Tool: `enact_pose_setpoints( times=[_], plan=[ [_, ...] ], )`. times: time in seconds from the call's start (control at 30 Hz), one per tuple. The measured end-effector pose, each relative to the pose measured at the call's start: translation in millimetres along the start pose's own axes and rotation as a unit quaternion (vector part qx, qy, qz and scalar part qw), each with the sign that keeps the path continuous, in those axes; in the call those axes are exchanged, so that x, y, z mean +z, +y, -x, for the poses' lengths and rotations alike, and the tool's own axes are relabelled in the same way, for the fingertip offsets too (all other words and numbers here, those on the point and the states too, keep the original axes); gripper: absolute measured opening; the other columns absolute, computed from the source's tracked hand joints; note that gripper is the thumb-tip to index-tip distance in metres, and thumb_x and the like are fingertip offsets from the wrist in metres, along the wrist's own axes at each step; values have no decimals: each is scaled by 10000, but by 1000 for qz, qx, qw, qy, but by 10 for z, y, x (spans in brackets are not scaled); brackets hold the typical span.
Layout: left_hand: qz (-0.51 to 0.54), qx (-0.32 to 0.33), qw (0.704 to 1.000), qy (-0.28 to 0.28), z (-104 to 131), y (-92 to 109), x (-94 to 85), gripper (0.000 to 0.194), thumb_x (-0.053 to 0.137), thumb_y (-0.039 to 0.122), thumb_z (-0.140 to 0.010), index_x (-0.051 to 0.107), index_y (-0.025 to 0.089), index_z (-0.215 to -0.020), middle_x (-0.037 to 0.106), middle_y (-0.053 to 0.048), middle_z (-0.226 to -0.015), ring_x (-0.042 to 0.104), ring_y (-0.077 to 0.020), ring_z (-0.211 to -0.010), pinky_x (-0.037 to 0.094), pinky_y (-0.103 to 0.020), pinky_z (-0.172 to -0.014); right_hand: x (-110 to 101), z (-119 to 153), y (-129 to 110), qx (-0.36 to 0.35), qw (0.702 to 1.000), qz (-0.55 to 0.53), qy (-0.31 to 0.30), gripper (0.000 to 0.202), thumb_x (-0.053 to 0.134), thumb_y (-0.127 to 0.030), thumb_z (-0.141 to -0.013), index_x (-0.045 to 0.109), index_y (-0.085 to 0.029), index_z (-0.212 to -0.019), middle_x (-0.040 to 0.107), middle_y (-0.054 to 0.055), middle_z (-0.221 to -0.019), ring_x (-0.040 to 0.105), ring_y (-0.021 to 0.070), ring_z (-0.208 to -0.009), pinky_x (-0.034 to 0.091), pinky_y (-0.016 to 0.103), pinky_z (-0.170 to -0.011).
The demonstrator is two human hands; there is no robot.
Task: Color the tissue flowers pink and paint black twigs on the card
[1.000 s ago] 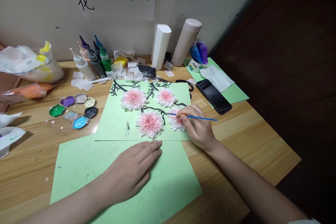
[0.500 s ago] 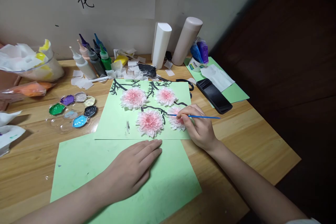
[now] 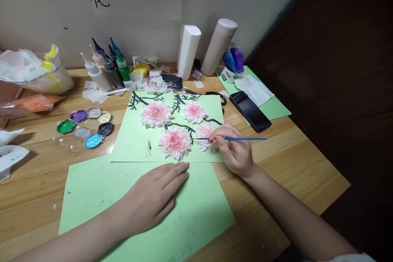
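My right hand [image 3: 233, 147] pinches a thin blue paintbrush [image 3: 242, 138], its tip at the black branch lines between the two lower flowers. Those lines run over a pale green sheet [image 3: 129, 147] that bears several raised pink-and-white paper flowers [image 3: 175, 142]. The lower right flower [image 3: 204, 134] is partly covered by my fingers. My left hand [image 3: 159, 194] lies flat, fingers stretched out, on a second green sheet [image 3: 89, 192] in front; its fingertips rest just below the painted sheet's lower edge.
A paint palette [image 3: 82, 133] with several filled wells lies to the left. Behind stand paint bottles [image 3: 123, 67], a white bottle [image 3: 188, 53] and a greyish-pink bottle [image 3: 219, 47]. Black-handled scissors [image 3: 216, 93] and a phone [image 3: 250, 110] lie at the right, paper scraps [image 3: 96, 95] along the back.
My right hand and the paintbrush have shifted slightly down and to the right; the brush now lies more level, its tip a little lower. My left hand stays in place.
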State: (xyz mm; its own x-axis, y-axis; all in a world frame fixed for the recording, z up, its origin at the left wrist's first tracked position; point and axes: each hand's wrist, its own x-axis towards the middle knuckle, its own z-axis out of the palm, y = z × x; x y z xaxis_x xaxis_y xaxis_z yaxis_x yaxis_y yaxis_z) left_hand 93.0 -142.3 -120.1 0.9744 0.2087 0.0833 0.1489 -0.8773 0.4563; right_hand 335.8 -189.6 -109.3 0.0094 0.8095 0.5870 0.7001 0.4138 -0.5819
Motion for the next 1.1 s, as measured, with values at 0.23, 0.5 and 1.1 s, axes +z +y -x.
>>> enact_pose_setpoints(
  times=[0.23,0.5,1.1],
  plan=[
    [-18,3,1000,-8,-1,2,4,478,372,102,-843,382,148,-1318,380,-78,-1412,408,-204,-1245,405,-365,-1025,40,-18,-1,-17,999,13,-30,140,434,-99,-864,533,-198,-876,606,34,-763,526,166,-752,445,323,-680],
    [-11,7,1000,7,-2,-10,7,486,392,90,-829,397,155,-1311,418,-83,-1385,426,-204,-1234,411,-359,-1024,21,-26,17,-18,999,20,-40,135,433,-100,-864,526,-198,-861,600,35,-753,518,166,-744,441,319,-683],
    [-22,8,1000,4,-18,-6,-2,469,376,101,-840,405,155,-1306,415,-75,-1388,423,-197,-1232,418,-349,-1016,9,-39,14,-55,997,41,-47,122,452,-86,-855,525,-175,-897,615,55,-793,518,164,-764,452,327,-712]
  ],
)
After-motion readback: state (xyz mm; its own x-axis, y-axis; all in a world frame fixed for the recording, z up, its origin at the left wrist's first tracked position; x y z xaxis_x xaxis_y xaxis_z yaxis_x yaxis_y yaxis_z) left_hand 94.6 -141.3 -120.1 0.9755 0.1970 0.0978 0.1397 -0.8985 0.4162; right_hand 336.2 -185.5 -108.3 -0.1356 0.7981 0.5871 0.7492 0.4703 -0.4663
